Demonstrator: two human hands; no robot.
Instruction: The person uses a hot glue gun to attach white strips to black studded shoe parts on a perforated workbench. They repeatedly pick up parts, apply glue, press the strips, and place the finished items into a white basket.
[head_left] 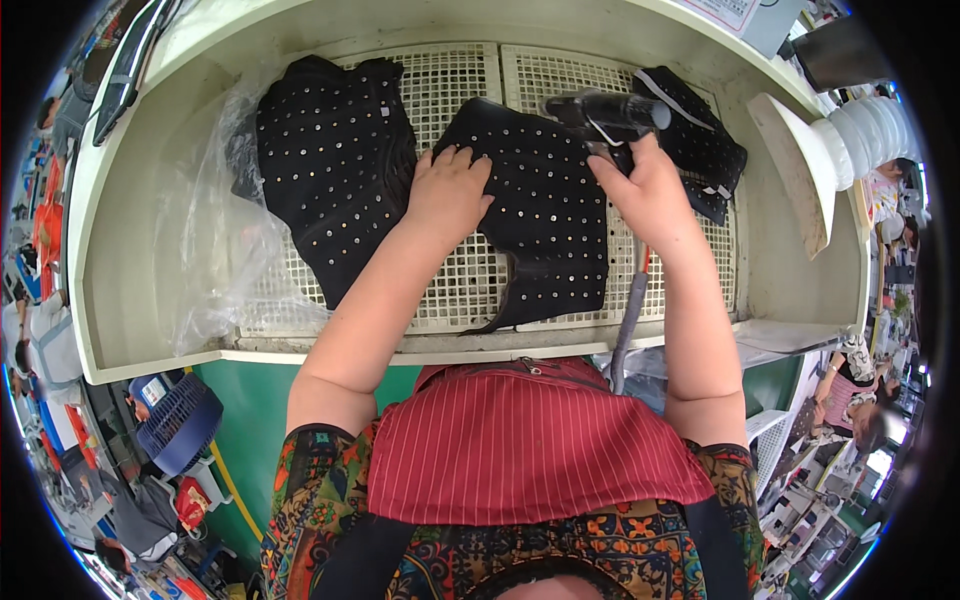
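A worker's left hand [447, 190] lies flat, fingers spread, pinning a black studded garment [540, 215] on the grid table [455, 295], while the right hand [650, 190], closed around a spray gun [605, 112], aims it at the fabric; another studded garment [335, 165] lies alongside.

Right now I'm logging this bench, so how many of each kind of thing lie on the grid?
Black studded garments: 3
Spray guns: 1, held in the right hand
Clear plastic bags: 1
Total: 5
The left hand presses the middle garment.
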